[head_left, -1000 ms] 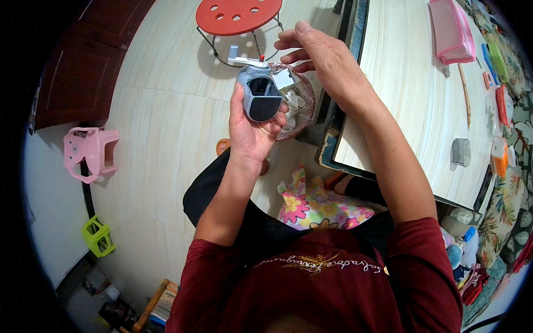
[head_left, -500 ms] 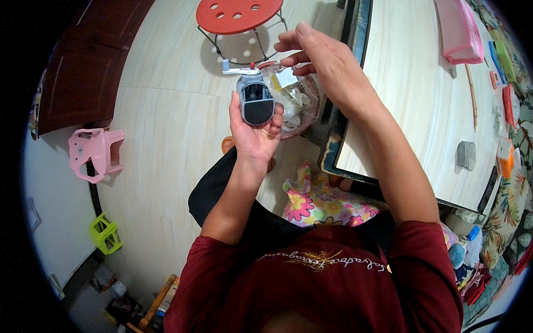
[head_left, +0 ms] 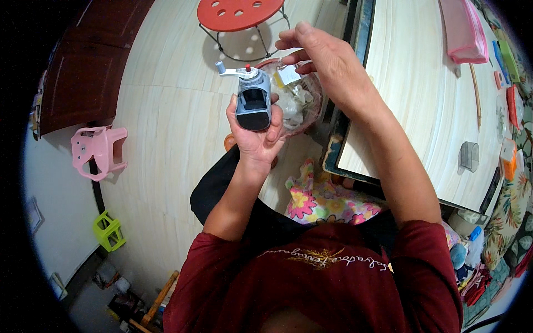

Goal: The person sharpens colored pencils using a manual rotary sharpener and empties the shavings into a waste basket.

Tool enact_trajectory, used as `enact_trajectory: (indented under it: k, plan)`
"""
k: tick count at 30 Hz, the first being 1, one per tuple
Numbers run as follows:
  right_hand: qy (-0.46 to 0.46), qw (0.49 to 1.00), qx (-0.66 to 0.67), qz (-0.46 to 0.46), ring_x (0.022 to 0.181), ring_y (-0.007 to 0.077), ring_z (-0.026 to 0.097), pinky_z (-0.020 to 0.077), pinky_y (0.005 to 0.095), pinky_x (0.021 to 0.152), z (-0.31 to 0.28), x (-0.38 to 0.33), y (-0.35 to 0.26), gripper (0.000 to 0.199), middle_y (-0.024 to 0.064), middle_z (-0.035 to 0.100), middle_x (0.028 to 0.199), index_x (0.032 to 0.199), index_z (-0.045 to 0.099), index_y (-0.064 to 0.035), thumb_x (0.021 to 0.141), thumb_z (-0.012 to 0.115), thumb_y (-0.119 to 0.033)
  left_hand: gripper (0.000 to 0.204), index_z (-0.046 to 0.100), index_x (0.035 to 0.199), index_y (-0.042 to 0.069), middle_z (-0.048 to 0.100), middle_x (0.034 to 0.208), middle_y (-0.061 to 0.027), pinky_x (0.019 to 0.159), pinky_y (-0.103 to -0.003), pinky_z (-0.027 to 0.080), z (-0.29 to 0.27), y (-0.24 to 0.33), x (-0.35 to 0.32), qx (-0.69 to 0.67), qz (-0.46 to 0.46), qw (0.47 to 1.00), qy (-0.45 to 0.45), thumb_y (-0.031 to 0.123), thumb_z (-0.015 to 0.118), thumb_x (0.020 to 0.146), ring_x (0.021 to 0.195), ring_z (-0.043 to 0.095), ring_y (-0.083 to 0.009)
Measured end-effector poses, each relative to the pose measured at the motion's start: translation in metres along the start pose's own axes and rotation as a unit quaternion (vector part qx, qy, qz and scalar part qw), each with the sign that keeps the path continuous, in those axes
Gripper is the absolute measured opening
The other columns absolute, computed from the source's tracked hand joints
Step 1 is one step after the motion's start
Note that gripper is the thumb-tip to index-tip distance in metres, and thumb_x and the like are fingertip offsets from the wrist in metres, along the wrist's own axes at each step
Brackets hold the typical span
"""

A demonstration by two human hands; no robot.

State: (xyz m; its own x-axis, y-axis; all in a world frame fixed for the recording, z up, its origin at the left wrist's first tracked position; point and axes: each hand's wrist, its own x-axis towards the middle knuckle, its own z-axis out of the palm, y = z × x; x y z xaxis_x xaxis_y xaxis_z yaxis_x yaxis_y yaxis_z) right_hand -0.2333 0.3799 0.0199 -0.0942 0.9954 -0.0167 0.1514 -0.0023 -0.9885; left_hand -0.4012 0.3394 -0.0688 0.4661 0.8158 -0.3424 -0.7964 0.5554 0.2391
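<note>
In my left hand (head_left: 258,136) rests a blue-grey hand-crank pencil sharpener (head_left: 254,119), fingers wrapped round its sides. Its white crank arm with a pale blue knob points left at the far end, beside a small red part. A dark hollow faces up in its body, above a black base. My right hand (head_left: 327,64) hovers to the right, apart from the sharpener, fingers loosely curved and spaced, with nothing seen in them. Below both hands stands a bin (head_left: 317,105) lined with a clear bag, holding crumpled wrappers and a white piece of packaging.
The table (head_left: 411,111) at right carries a small grey translucent box (head_left: 469,156), a thin stick (head_left: 476,94) and a pink pouch (head_left: 465,33). A red stool (head_left: 240,21) stands ahead. Pink (head_left: 91,150) and green stools (head_left: 109,230) are at left. Flowered cloth (head_left: 327,202) lies by my legs.
The sharpener has tilted in my left hand, so its hollow and black base show at a different angle. My right hand has hardly moved.
</note>
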Motion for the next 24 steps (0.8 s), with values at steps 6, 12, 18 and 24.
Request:
enact_trajectory:
  k: [6, 12, 18, 24]
  plan:
    - [0.011, 1.000, 0.016, 0.006, 0.093, 0.0171, 0.058, 0.0462, 0.0288, 0.081, 0.001, 0.000, -0.002, 0.056, 0.0103, 0.060, 0.111, 0.113, 0.059, -0.0011, 0.096, 0.034, -0.049, 0.066, 0.042, 0.104, -0.003, 0.050, 0.057, -0.0102, 0.030, -0.022, 0.032, 0.008, 0.000, -0.003, -0.031, -0.031, 0.998, -0.036, 0.060, 0.043, 0.084, 0.030, 0.036, -0.0127]
    - [0.150, 0.986, -0.001, -0.066, 0.101, 0.0235, 0.055, 0.0434, 0.0330, 0.087, 0.002, 0.001, -0.001, 0.048, 0.0147, 0.056, 0.112, 0.118, 0.050, 0.0007, 0.096, 0.039, -0.041, 0.066, 0.040, 0.105, -0.003, 0.052, 0.058, -0.0126, 0.029, -0.023, 0.033, 0.008, 0.002, -0.002, -0.038, -0.042, 0.994, -0.090, 0.058, 0.044, 0.084, 0.029, 0.039, -0.0145]
    - [0.190, 0.969, -0.046, -0.148, 0.104, 0.0265, 0.053, 0.0413, 0.0341, 0.091, -0.001, 0.001, -0.003, 0.050, 0.0177, 0.053, 0.116, 0.125, 0.043, 0.0036, 0.097, 0.039, -0.038, 0.071, 0.039, 0.109, -0.005, 0.055, 0.060, -0.0169, 0.028, -0.024, 0.035, 0.014, 0.005, -0.002, 0.016, -0.051, 0.992, -0.115, 0.061, 0.041, 0.083, 0.030, 0.042, -0.0169]
    - [-0.100, 0.988, -0.072, -0.094, 0.094, 0.0335, 0.059, 0.0452, 0.0380, 0.084, 0.002, -0.012, -0.011, 0.048, 0.0185, 0.059, 0.105, 0.115, 0.053, -0.0019, 0.095, 0.039, -0.043, 0.060, 0.049, 0.113, -0.001, 0.059, 0.074, -0.0230, 0.024, -0.027, 0.038, 0.029, 0.009, -0.007, 0.046, -0.010, 0.996, -0.073, 0.051, 0.036, 0.086, 0.040, 0.053, -0.0282]
